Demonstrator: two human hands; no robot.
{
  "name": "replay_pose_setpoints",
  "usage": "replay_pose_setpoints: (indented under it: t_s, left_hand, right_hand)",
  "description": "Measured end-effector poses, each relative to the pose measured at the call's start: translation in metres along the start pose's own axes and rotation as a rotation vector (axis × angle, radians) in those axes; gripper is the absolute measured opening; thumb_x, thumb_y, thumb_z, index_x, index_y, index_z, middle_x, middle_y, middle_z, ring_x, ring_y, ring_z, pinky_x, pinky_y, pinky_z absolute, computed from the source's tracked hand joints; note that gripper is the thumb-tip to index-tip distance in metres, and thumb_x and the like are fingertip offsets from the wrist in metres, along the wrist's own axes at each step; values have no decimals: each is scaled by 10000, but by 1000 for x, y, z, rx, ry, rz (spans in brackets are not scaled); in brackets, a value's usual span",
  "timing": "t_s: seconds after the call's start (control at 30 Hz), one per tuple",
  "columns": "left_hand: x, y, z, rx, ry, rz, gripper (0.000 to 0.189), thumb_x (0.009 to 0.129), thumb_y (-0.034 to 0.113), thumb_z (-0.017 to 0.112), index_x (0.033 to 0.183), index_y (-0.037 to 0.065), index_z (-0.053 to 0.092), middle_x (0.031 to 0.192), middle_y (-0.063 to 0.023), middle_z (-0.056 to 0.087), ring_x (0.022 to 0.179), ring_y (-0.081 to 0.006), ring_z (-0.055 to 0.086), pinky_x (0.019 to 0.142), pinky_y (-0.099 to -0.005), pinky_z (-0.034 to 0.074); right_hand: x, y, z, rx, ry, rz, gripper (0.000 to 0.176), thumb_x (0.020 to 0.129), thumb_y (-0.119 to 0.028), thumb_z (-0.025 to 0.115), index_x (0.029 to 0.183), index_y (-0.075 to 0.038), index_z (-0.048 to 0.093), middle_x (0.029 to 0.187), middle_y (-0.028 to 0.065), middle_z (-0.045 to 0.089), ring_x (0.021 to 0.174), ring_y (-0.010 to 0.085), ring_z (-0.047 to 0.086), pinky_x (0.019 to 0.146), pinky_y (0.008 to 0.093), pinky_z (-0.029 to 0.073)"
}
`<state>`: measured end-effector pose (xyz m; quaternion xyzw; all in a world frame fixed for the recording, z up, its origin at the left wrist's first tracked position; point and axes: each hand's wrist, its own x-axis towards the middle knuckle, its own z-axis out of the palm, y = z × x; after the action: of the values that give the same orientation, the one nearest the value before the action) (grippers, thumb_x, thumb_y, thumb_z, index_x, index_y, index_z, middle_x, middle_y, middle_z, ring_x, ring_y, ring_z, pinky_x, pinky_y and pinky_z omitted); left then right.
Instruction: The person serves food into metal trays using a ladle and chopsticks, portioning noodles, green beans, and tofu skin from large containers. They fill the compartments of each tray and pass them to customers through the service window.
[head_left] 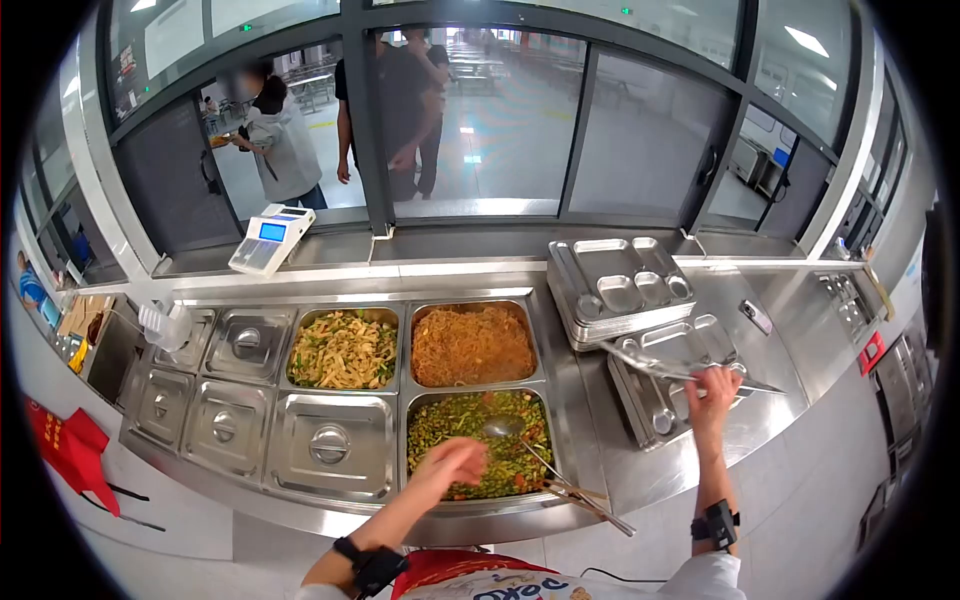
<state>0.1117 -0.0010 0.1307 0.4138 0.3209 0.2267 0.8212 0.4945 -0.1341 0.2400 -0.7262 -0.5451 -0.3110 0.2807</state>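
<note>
My right hand (714, 396) grips the near edge of a metal compartment tray (640, 361), which is tilted and seen almost edge-on above a lower stack of trays (640, 405). My left hand (455, 466) hovers over a steel pan of chopped green vegetables with orange bits (440, 418). Its fingers are loosely bent and hold nothing that I can see. A serving spoon (503, 427) rests in that pan, its handle slanting over the near right corner. Tongs (575, 492) lie across the same corner.
A taller stack of trays (620, 290) stands behind. Noodles (472, 345) and pale strips with greens (343, 350) fill two other pans. Several lidded pans (330, 445) sit left. A card reader (271, 240) stands by the window; a phone (756, 317) lies right. People (280, 150) stand beyond the glass.
</note>
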Motion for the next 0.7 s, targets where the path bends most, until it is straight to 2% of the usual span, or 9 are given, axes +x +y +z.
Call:
replay_pose_setpoints:
  t_s: [0.13, 0.23, 0.33, 0.37, 0.5, 0.53, 0.6, 0.67, 0.7]
  left_hand:
    - [40, 18, 79, -90, -274, -102, 389, 926, 333, 433, 1122, 6, 512, 1080, -139, 558, 912, -208, 582, 749, -366, 527]
    - [51, 18, 112, -476, -333, -259, 372, 916, 310, 462, 1112, -3, 510, 1054, -132, 575, 920, -222, 585, 760, -415, 517]
    - [59, -14, 115, -606, -178, -189, 304, 890, 235, 516, 1075, -5, 527, 1015, -127, 597, 905, -230, 595, 747, -416, 509]
    - [63, -27, 111, -606, -137, -163, 241, 821, 126, 583, 1025, 4, 546, 901, -94, 612, 815, -207, 604, 719, -366, 505]
    - [45, -17, 103, -548, 3, -56, 237, 730, 11, 607, 961, 10, 552, 795, -56, 566, 717, -176, 561, 729, -321, 497]
    - [39, -8, 99, -539, 149, -42, 251, 731, -2, 597, 978, 4, 553, 837, -83, 583, 787, -212, 583, 754, -343, 499]
    - [26, 3, 66, -547, -1, 55, 248, 803, 95, 562, 1014, -36, 548, 967, -157, 604, 946, -274, 579, 831, -395, 472]
    - [2, 12, 33, -548, 57, 231, 248, 828, 139, 542, 1011, -27, 554, 970, -159, 604, 925, -268, 582, 850, -396, 452]
    - [-19, 29, 29, -493, 300, 189, 260, 835, 174, 543, 1027, -2, 549, 984, -138, 596, 938, -262, 571, 872, -398, 434]
  right_hand:
    - [-21, -56, -4, 89, -11, -68, 149, 585, -119, 688, 685, -99, 580, 642, 39, 483, 697, 217, 468, 785, 355, 300]
    - [-49, -95, -14, 109, -136, -78, 156, 590, -173, 692, 697, -124, 590, 663, 13, 507, 704, 209, 473, 766, 367, 301]
    - [-80, -110, -15, 192, -181, -47, 170, 593, -124, 693, 738, -119, 604, 696, 16, 534, 741, 220, 484, 763, 367, 317]
    - [-89, -116, -13, 228, -185, -38, 170, 601, -118, 692, 747, -116, 605, 713, 17, 546, 755, 224, 489, 761, 369, 326]
    - [-109, -112, -36, 457, -195, 32, 206, 693, 25, 573, 879, -60, 600, 961, 108, 549, 901, 253, 524, 839, 371, 393]
    - [-116, -102, -38, 475, -116, 115, 245, 699, 31, 560, 926, -56, 586, 989, 119, 539, 925, 259, 520, 854, 371, 390]
    - [-144, -73, -42, 475, 34, 315, 325, 709, 44, 534, 1020, -49, 557, 1044, 141, 521, 972, 271, 510, 883, 372, 383]
    - [-185, -42, -35, 581, -185, 596, 411, 717, 23, 549, 1119, -44, 498, 1072, 151, 512, 1028, 295, 482, 888, 369, 382]
    - [-200, -38, -30, 524, -358, 544, 427, 714, 6, 563, 1131, -46, 492, 1091, 151, 507, 1034, 302, 479, 884, 371, 388]
